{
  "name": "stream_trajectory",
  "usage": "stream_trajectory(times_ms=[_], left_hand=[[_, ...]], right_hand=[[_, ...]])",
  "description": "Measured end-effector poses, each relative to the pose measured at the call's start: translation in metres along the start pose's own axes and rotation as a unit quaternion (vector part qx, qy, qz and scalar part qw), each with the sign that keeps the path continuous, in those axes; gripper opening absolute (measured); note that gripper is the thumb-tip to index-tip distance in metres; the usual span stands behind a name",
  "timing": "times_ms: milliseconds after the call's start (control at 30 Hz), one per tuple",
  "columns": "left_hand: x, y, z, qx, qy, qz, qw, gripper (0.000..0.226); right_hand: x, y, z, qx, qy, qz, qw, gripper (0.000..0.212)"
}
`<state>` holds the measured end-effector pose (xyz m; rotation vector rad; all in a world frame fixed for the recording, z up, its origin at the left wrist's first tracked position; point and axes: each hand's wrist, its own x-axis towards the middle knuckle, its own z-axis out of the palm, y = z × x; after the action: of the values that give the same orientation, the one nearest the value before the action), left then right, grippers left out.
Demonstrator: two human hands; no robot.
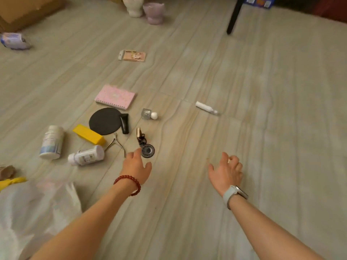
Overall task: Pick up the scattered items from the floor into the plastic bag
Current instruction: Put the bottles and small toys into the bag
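Scattered items lie on the wood floor: a pink spiral notebook (115, 97), a black round disc (104, 121), a black tube (124, 123), a yellow box (89, 134), two white bottles (52, 142) (86, 155), nail nippers (116, 143), a small glass bottle (149, 114), a white spray bottle (206, 107), a dark keychain (141, 137) and a round black tin (147, 150). My left hand (136, 167) is open, fingertips beside the tin. My right hand (226, 171) hovers open over bare floor. The white plastic bag (35, 209) lies at lower left.
A card packet (132, 55) and a wipes pack (14, 40) lie farther off. Two vases (144, 8) and a black furniture leg (233, 15) stand at the back. A cardboard box (24, 10) is at top left; a yellow item (11, 182) lies by the bag.
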<state>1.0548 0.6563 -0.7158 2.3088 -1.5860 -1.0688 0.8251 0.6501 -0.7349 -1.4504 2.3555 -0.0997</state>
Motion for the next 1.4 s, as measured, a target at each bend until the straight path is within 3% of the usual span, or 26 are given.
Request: stream_trajectory(times_ms=[133,267,333,467,567,667,733,867,967,1200,1300,1400], left_hand=[[0.035,0.015,0.032,-0.064,0.076,-0.107,0.989,0.081],[0.070,0.022,0.032,-0.129,0.179,-0.182,0.958,0.088],[0.091,0.022,0.031,-0.132,0.199,-0.205,0.949,0.078],[0.112,0.021,0.023,-0.089,0.221,-0.195,0.951,0.036],[0.099,0.022,0.011,-0.205,0.202,-0.161,0.944,0.022],[0.070,0.022,-0.012,-0.396,0.144,-0.135,0.897,0.014],[0.043,0.019,-0.032,-0.450,0.093,-0.123,0.880,0.012],[-0.012,-0.005,-0.077,-0.324,0.023,-0.071,0.943,0.013],[-0.055,-0.028,-0.116,-0.282,0.031,-0.041,0.958,0.008],[-0.158,-0.111,-0.204,-0.295,0.254,-0.008,0.921,0.012],[-0.179,-0.156,-0.216,-0.275,0.326,-0.030,0.904,0.013],[-0.192,-0.192,-0.208,-0.277,0.342,-0.053,0.897,0.007]], right_hand=[[0.023,0.022,0.027,0.043,-0.003,0.030,0.999,0.053],[0.024,0.017,0.051,0.078,0.037,-0.078,0.993,0.057],[0.025,0.014,0.059,0.100,0.048,-0.127,0.986,0.057],[0.024,0.000,0.064,0.181,0.031,-0.172,0.968,0.053],[0.019,-0.017,0.058,0.256,-0.046,-0.189,0.947,0.051],[0.011,-0.041,0.050,0.297,-0.105,-0.197,0.928,0.050],[0.002,-0.062,0.046,0.324,-0.139,-0.194,0.915,0.051],[-0.029,-0.102,0.040,0.347,-0.206,-0.234,0.885,0.055],[-0.057,-0.126,0.031,0.330,-0.252,-0.283,0.864,0.056],[-0.138,-0.194,0.003,0.266,-0.328,-0.465,0.778,0.048],[-0.173,-0.228,-0.008,0.275,-0.341,-0.480,0.760,0.040],[-0.213,-0.260,-0.009,0.310,-0.368,-0.468,0.741,0.030]])
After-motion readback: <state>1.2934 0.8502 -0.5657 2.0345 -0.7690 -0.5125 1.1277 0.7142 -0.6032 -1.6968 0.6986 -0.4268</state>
